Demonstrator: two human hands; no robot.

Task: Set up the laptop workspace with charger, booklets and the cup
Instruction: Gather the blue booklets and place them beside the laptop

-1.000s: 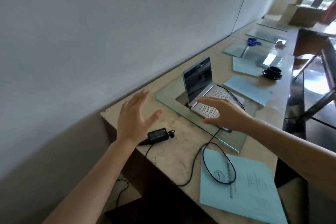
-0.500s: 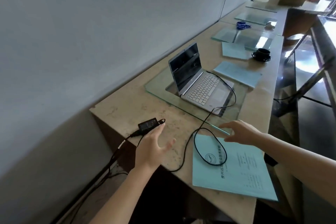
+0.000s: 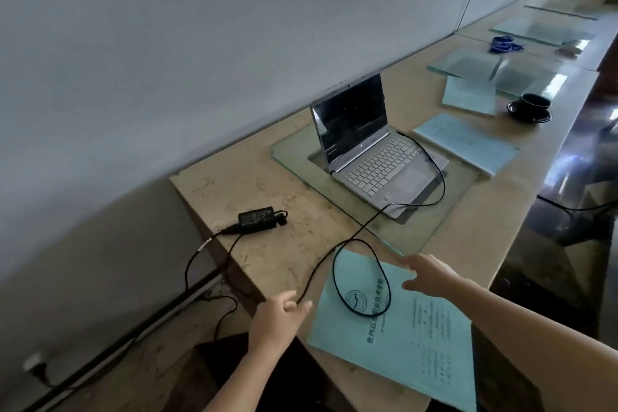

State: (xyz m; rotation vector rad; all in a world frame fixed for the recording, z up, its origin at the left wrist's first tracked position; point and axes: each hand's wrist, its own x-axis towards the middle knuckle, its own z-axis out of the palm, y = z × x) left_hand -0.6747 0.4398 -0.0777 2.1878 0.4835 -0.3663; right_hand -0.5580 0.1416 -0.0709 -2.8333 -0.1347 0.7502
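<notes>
1. The nearest blue booklet (image 3: 411,338) lies flat at the near edge of the stone counter (image 3: 301,244). Its long axis runs from near the glass mat (image 3: 444,211) back toward the person, slightly to the right.
2. The right hand (image 3: 429,278) is nearer to it. It hovers at the booklet's far right corner with fingers spread and loose, gripping nothing; I cannot tell whether the fingertips touch the paper.
3. The left hand (image 3: 277,318) sits just off the booklet's left edge, open, with the charger cable (image 3: 359,234) running by its fingertips. Whether it pinches the cable I cannot tell.
4. That cable loops across the booklet's far half, then runs to the right side of the open laptop (image 3: 378,150). The loop probably has to be cleared before the booklet can shift.
5. The power brick (image 3: 257,218) rests far left on the counter. Two more booklets (image 3: 468,140) and the black cup (image 3: 531,105) on its saucer lie right of the laptop.
6. Compared with half a second ago, the left hand is lower and nearer the booklet's left edge; the right hand has barely changed place.
</notes>
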